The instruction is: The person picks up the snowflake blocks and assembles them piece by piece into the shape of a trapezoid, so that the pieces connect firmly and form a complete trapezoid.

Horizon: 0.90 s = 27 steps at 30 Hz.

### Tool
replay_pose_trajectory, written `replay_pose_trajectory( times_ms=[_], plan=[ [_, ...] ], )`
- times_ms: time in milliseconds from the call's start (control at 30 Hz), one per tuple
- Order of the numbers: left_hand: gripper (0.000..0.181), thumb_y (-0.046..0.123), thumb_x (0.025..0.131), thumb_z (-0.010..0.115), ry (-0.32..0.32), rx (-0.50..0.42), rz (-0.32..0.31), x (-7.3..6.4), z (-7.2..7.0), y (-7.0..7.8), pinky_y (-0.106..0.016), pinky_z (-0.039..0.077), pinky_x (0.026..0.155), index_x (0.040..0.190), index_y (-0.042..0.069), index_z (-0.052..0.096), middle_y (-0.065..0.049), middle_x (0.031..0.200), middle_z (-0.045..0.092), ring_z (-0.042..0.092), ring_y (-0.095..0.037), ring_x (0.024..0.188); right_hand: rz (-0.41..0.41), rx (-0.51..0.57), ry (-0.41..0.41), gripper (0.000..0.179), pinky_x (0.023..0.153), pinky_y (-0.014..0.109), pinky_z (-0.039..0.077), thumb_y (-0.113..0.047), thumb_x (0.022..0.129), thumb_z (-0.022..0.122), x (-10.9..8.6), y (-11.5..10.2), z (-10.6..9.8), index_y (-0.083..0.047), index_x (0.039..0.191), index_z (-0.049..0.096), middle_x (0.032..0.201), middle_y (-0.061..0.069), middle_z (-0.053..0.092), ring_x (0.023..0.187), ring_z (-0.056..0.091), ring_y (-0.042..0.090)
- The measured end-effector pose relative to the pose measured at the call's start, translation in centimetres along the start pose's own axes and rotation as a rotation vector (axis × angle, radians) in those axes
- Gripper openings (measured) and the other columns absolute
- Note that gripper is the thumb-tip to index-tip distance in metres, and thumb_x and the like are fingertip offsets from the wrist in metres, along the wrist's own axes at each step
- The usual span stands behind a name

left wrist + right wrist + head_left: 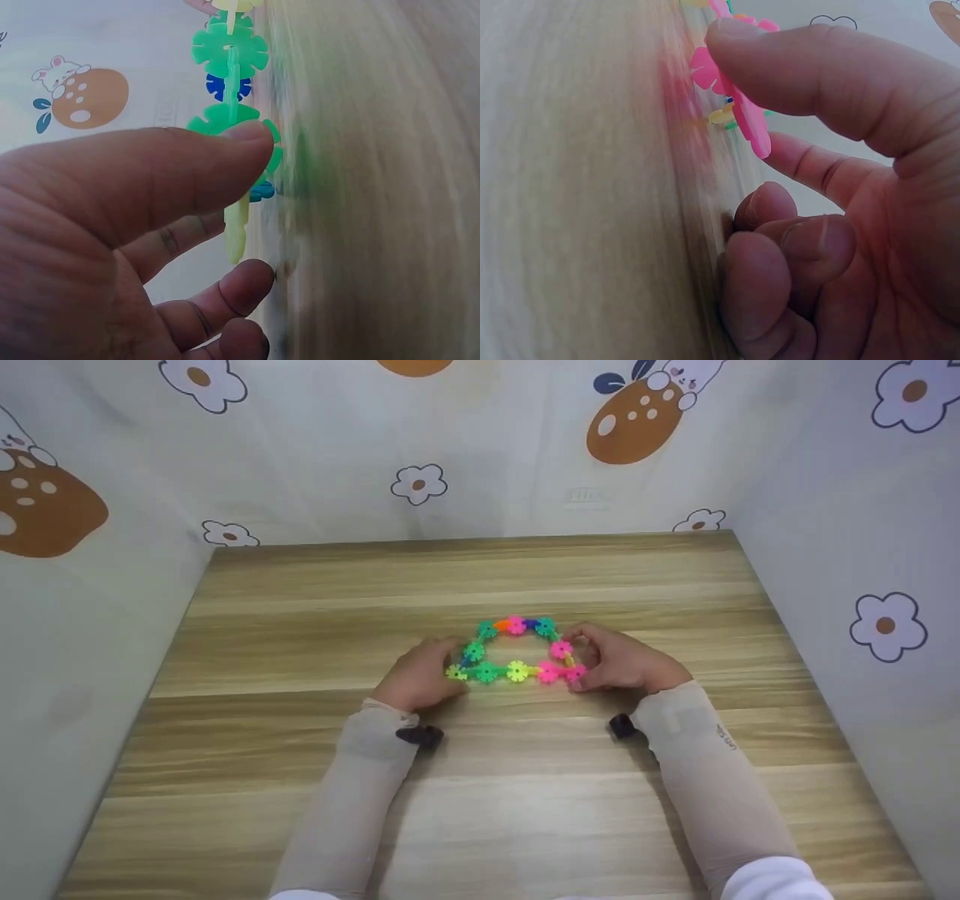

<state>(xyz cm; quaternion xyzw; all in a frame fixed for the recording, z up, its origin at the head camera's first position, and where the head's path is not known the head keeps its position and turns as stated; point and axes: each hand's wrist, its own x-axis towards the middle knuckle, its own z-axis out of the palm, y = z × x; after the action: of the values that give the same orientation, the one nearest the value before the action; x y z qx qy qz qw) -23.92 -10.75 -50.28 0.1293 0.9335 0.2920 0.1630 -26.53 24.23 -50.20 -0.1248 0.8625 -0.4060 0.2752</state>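
Note:
Interlocking plastic snowflake discs [486,672] form a closed loop with a straight near side and a bowed far side. Green, pink, yellow, orange and blue pieces make it up. At its left corner, my left hand [420,671] holds the loop by a yellow-green disc [457,672]. The left wrist view has the thumb across a green disc [231,51] chain, with the other fingers curled below. My right hand [628,661] pinches the right corner at a pink disc [576,673]. In the right wrist view, that pink disc [751,124] sits between thumb and index finger.
The loop is on a wood-grain table [525,795]. Behind it and at both sides hang pale curtains [315,457] printed with flowers and brown fruit. A small black wrist camera [424,736] sits on the left sleeve, another black camera [622,726] on the right.

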Motion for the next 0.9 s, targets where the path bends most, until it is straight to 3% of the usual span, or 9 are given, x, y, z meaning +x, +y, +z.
replay_pose_trajectory(
  times_ms=[167, 267, 467, 733, 900],
  plan=[
    [0.078, 0.021, 0.087, 0.080, -0.004, 0.020, -0.001, 0.04, 0.01, 0.00, -0.047, 0.050, 0.101, 0.158, 0.019, 0.049, -0.010, 0.128, 0.059, 0.056, -0.027, 0.115, -0.006, -0.018, 0.003, 0.079, 0.092, 0.041, 0.048, -0.017, 0.077, 0.092, 0.08, 0.00, 0.07, -0.023, 0.144, 0.051, 0.137, 0.015, 0.057, 0.107, 0.052, 0.030],
    [0.077, 0.021, 0.087, 0.081, -0.004, 0.017, -0.007, 0.06, 0.00, 0.04, -0.047, 0.051, 0.100, 0.157, 0.019, 0.049, -0.009, 0.126, 0.059, 0.056, -0.027, 0.114, -0.015, -0.023, 0.003, 0.078, 0.095, 0.040, 0.048, -0.017, 0.078, 0.092, 0.12, 0.05, 0.04, -0.021, 0.144, 0.051, 0.140, 0.015, 0.056, 0.110, 0.052, 0.030],
    [0.078, 0.022, 0.087, 0.081, -0.004, 0.011, -0.018, 0.04, -0.05, 0.10, -0.048, 0.050, 0.103, 0.158, 0.020, 0.049, -0.009, 0.131, 0.059, 0.057, -0.027, 0.117, -0.004, -0.031, 0.005, 0.079, 0.083, 0.037, 0.047, -0.018, 0.078, 0.092, 0.10, 0.00, 0.00, -0.022, 0.146, 0.051, 0.119, 0.015, 0.056, 0.099, 0.051, 0.028],
    [0.079, 0.022, 0.087, 0.082, -0.004, -0.002, -0.015, -0.09, -0.05, -0.03, -0.048, 0.049, 0.107, 0.158, 0.021, 0.048, -0.008, 0.137, 0.058, 0.057, -0.028, 0.123, -0.002, -0.018, 0.000, 0.082, 0.085, 0.039, 0.048, -0.019, 0.079, 0.092, 0.01, -0.02, -0.04, -0.021, 0.148, 0.049, 0.124, 0.017, 0.057, 0.099, 0.052, 0.028],
    [0.078, 0.022, 0.087, 0.083, 0.001, -0.015, -0.012, -0.09, -0.01, -0.16, -0.049, 0.048, 0.109, 0.157, 0.020, 0.049, -0.009, 0.139, 0.058, 0.057, -0.029, 0.125, 0.005, -0.018, 0.003, 0.083, 0.106, 0.049, 0.043, -0.022, 0.080, 0.093, -0.03, -0.05, 0.00, -0.022, 0.150, 0.048, 0.144, 0.017, 0.053, 0.117, 0.051, 0.032]
  ],
)
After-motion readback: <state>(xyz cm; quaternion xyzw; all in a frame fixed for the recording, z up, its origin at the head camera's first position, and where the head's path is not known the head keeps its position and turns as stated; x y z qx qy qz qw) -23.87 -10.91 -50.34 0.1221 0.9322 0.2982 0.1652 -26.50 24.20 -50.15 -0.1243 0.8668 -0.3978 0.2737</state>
